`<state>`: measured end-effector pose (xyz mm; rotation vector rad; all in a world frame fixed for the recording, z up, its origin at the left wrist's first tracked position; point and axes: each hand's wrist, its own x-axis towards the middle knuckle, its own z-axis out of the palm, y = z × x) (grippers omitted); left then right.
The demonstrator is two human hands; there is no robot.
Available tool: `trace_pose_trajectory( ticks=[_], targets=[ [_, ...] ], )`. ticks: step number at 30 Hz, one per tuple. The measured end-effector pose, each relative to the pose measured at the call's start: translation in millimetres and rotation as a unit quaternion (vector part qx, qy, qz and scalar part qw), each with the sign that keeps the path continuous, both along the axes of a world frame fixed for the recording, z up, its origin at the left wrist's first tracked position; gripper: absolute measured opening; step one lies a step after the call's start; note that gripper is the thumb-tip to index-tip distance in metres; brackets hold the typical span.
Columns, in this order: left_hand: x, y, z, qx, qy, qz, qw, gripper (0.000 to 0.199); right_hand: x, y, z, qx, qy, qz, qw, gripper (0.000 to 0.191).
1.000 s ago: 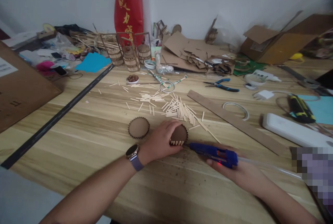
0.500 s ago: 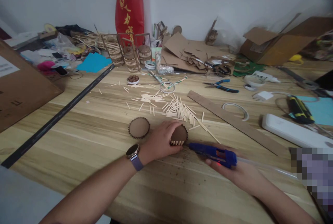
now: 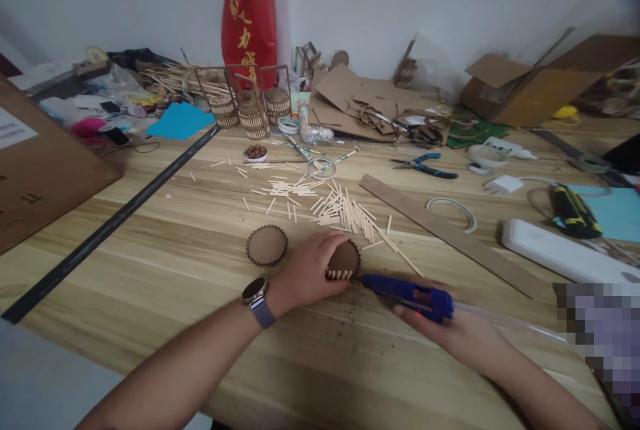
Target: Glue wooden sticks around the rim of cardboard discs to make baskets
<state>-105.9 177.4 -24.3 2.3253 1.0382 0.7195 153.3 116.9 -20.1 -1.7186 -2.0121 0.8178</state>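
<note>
My left hand [image 3: 313, 267], with a watch on the wrist, grips a round brown cardboard disc [image 3: 346, 257] by its left side. Several short pale sticks [image 3: 341, 275] stand along the disc's near edge. In my right hand [image 3: 450, 327] is a blue glue gun [image 3: 407, 293], its nozzle at the disc's near right edge and a clear glue stick [image 3: 525, 328] trailing from its back. A second cardboard disc [image 3: 267, 245] with a notched dark rim lies to the left of my left hand. Cut sticks [image 3: 347, 210] are strewn just beyond the held disc.
A cardboard strip [image 3: 445, 233], blue-handled pliers [image 3: 425, 165] and a white power bank-like block [image 3: 565, 250] lie to the right. Small stick baskets [image 3: 254, 117] stand at the back by a red bag [image 3: 249, 17]. A large carton [image 3: 45, 170] borders the left.
Almost nothing differs. The hands, the disc and the glue gun keep their places, and the whole view has shifted only very slightly.
</note>
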Motion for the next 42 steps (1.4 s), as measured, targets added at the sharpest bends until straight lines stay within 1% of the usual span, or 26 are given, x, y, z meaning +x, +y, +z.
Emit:
trace_pose_trajectory(
  ticks=[3, 7, 10, 12, 16, 21, 24, 27, 34, 42],
  targets=[
    [0.2, -0.1, 0.6, 0.001, 0.0, 0.001, 1.0, 0.071, -1.0, -0.1, 0.7, 0.014, 0.0, -0.003, 1.0, 0.048],
    [0.0, -0.1, 0.3, -0.002, 0.002, 0.0, 1.0, 0.071, -4.3, -0.2, 5.0, 0.011, -0.01, 0.008, 1.0, 0.052],
    [-0.2, 0.1, -0.1, 0.0, 0.002, 0.0, 1.0, 0.07, -5.8, 0.5, 7.2, 0.023, -0.01, 0.012, 1.0, 0.054],
    [-0.3, 0.1, -0.1, 0.002, 0.003, 0.0, 1.0, 0.07, -5.8, 0.9, 7.2, 0.033, -0.004, 0.015, 0.999, 0.052],
    [-0.1, -0.3, 0.5, 0.001, 0.002, 0.0, 1.0, 0.07, -5.9, 1.2, 7.5, 0.024, -0.002, 0.037, 0.999, 0.048],
    [0.1, -0.3, 0.6, -0.005, 0.0, -0.001, 1.0, 0.069, -9.1, 1.9, 13.5, 0.04, -0.004, 0.037, 0.998, 0.044],
    [0.0, 0.2, 0.3, -0.003, 0.001, -0.003, 1.0, 0.069, -11.0, 2.3, 17.5, 0.035, 0.012, 0.053, 0.998, 0.037],
    [0.1, 0.2, 0.1, -0.008, -0.004, -0.003, 1.0, 0.069, -11.9, 2.6, 19.5, 0.03, 0.019, 0.051, 0.998, 0.035],
    [0.2, -0.8, 1.4, -0.005, -0.004, -0.003, 1.0, 0.068, -11.8, 1.9, 18.9, 0.027, 0.002, 0.044, 0.999, 0.039],
    [0.1, 0.4, 1.4, -0.004, -0.001, -0.003, 1.0, 0.067, -9.2, 0.9, 11.4, 0.043, -0.012, 0.018, 0.999, 0.043]
  ],
)
